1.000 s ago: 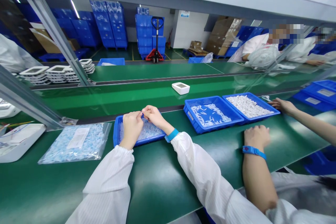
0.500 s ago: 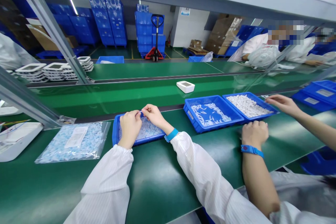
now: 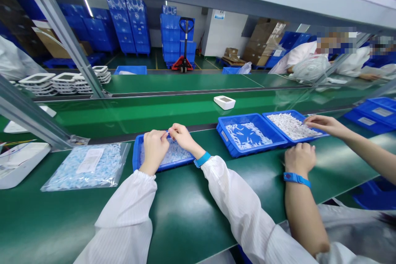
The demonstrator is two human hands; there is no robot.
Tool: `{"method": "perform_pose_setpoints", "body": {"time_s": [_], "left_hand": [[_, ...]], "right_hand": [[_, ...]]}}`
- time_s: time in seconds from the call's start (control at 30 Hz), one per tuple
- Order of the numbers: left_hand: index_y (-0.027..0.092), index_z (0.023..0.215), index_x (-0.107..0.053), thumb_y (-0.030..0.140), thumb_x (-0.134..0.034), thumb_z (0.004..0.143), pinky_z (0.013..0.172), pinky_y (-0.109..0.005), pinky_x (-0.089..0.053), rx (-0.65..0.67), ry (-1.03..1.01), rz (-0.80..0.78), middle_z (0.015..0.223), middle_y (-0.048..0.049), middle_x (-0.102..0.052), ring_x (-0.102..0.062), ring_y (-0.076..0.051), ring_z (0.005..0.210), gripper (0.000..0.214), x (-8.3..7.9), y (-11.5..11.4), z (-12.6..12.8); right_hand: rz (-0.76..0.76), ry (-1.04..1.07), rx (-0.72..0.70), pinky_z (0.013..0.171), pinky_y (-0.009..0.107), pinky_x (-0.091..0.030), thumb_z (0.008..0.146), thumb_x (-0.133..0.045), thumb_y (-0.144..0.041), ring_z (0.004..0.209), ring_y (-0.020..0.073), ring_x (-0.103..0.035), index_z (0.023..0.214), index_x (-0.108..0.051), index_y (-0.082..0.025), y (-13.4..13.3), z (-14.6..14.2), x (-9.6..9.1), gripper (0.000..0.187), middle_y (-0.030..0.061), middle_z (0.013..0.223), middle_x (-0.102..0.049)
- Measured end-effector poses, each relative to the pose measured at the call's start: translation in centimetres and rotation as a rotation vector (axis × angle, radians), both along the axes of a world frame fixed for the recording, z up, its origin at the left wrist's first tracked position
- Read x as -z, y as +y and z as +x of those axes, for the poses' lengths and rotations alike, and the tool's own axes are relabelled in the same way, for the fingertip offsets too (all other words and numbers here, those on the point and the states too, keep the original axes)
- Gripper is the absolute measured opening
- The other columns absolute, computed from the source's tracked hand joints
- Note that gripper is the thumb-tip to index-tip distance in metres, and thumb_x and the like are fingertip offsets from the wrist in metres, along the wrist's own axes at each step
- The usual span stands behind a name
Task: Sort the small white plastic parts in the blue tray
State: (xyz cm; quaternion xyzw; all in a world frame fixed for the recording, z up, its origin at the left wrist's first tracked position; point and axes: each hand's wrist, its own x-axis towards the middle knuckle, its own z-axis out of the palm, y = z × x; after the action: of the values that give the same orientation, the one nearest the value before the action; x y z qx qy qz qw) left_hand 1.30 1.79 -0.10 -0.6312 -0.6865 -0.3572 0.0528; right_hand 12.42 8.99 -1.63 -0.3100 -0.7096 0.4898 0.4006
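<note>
My left hand [image 3: 154, 148] and my right hand [image 3: 182, 137] meet over a small blue tray [image 3: 136, 157] filled with small white-and-blue packets. Both hands pinch together at something small between their fingertips; I cannot make out what it is. My right wrist wears a blue band [image 3: 202, 159]. Both arms are in white sleeves.
A clear bag of packets [image 3: 86, 166] lies left of the tray. Two larger blue trays [image 3: 223, 128] [image 3: 294, 114] of white parts sit to the right, where a co-worker's hands [image 3: 300, 157] [image 3: 321, 123] work. A white device [image 3: 224, 102] rides the conveyor belt. Stacked white housings [image 3: 52, 83] stand far left.
The white device on the belt has travelled to the right. The co-worker's far hand has moved left over the rightmost tray. My hands stay pinched over the small tray.
</note>
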Motion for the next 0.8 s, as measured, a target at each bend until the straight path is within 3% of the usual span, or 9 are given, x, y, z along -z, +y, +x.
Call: {"method": "perform_pose_setpoints", "body": {"time_s": [0.17,0.33,0.6,0.8], "left_hand": [[0.017,0.069,-0.07,0.016,-0.043,0.077,0.078,-0.036,-0.041,0.013,0.085,-0.052,0.076,-0.0098,-0.07,-0.061,-0.023,0.077,0.028,-0.2,-0.1,0.1],[0.016,0.069,-0.07,0.014,-0.043,0.074,0.079,-0.036,-0.04,0.041,0.127,-0.111,0.07,-0.01,-0.068,-0.061,-0.023,0.077,0.028,-0.3,-0.1,0.3],[0.018,0.08,-0.07,0.021,-0.041,0.084,0.079,-0.034,-0.041,0.005,-0.025,0.019,0.084,-0.0081,-0.071,-0.061,-0.021,0.082,0.03,-0.1,0.1,0.1],[0.018,0.085,-0.07,0.025,-0.045,0.085,0.082,-0.033,-0.041,-0.021,-0.083,0.051,0.09,-0.007,-0.071,-0.061,-0.021,0.087,0.026,-0.1,0.0,-0.1]], "right_hand": [[0.097,-0.107,0.013,0.051,0.021,-0.03,0.083,-0.048,-0.025,0.052,0.0098,-0.041,0.062,-0.043,-0.019,0.0,0.2,0.1,0.023,-0.0049,0.054,-0.045],[0.017,-0.143,-0.034,0.049,0.021,-0.029,0.083,-0.048,-0.023,0.051,0.0096,-0.04,0.062,-0.044,-0.019,0.4,0.2,0.4,0.022,-0.0056,0.051,-0.043],[-0.16,0.13,-0.063,0.056,0.021,-0.038,0.079,-0.058,-0.032,0.055,0.0081,-0.046,0.07,-0.048,-0.018,-0.1,0.0,-0.6,0.02,-0.0046,0.059,-0.051],[-0.186,0.158,-0.036,0.059,0.021,-0.04,0.077,-0.061,-0.031,0.059,0.0087,-0.049,0.078,-0.054,-0.016,-0.2,0.1,-1.1,0.016,-0.0027,0.065,-0.054]]}}
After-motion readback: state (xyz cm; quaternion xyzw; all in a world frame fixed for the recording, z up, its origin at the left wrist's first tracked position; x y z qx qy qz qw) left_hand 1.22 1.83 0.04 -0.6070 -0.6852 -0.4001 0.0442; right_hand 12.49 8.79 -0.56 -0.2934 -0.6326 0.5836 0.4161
